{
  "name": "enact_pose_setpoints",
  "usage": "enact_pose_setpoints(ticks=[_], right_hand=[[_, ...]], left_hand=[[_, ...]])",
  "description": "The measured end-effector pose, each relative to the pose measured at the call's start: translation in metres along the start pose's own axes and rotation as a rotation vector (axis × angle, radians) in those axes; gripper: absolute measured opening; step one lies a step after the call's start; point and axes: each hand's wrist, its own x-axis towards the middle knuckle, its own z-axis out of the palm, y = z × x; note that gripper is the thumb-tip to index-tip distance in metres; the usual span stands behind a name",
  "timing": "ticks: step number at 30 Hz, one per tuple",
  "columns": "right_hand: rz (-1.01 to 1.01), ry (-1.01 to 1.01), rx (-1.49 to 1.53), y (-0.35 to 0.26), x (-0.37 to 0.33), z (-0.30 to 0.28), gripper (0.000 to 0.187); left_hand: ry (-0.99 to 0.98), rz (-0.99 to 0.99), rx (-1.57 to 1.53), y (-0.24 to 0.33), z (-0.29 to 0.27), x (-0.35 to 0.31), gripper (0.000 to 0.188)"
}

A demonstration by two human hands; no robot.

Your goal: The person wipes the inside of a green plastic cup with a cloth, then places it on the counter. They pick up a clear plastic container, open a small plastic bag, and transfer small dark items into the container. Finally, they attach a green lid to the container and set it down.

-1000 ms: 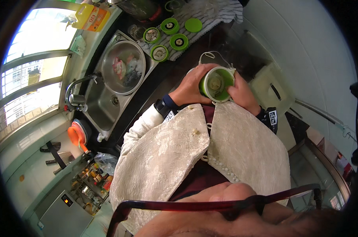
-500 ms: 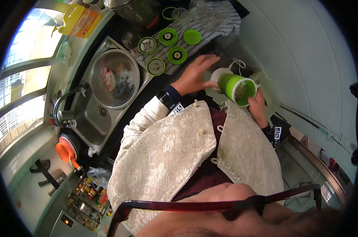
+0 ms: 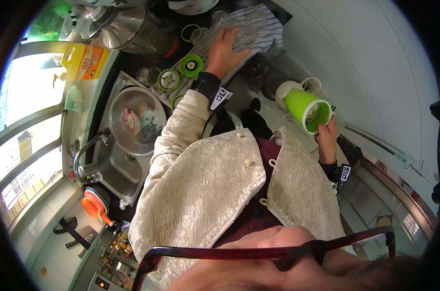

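My right hand (image 3: 327, 135) grips the rim of a green and white blender base (image 3: 300, 103), tilted with its open round end toward me. A white cord (image 3: 312, 81) loops beside it. My left hand (image 3: 225, 54) is stretched over a striped towel (image 3: 263, 29), thumb and fingers apart, hiding part of what lies under it. Next to that wrist are a green cap with a black centre (image 3: 191, 65) and a green-rimmed blade unit (image 3: 168, 79). A green ring (image 3: 190, 32) and a clear cup (image 3: 200, 36) lie just past them.
To the left, a steel basin (image 3: 114, 119) with wet cloth-like items in it sits in a sink (image 3: 115, 172) under a curved tap (image 3: 86, 154). A yellow jug (image 3: 84, 61) stands on the sill. Far left are a large steel lidded pot (image 3: 125, 26) and orange colanders (image 3: 95, 206).
My left hand has left the blender base and reached up and away over the towel. My right hand has moved slightly right and nearer with the base. The view has shifted too.
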Motion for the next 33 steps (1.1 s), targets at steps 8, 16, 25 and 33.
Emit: enact_pose_setpoints(ticks=[8, 16, 25, 33], right_hand=[[-0.104, -0.076, -0.067, 0.002, 0.071, -0.027, 0.049], [-0.091, -0.108, -0.065, 0.0, 0.108, -0.047, 0.047], [-0.034, -0.16, -0.051, 0.006, 0.103, -0.037, 0.039], [-0.042, -0.151, -0.098, 0.011, 0.086, -0.034, 0.037]], left_hand=[[-0.007, -0.062, 0.207, -0.02, 0.045, 0.035, 0.073], [-0.003, -0.093, 0.338, -0.023, 0.063, 0.046, 0.066], [0.21, -0.064, 0.223, 0.007, 0.02, 0.095, 0.058], [0.074, -0.118, 0.372, -0.058, 0.02, 0.138, 0.054]])
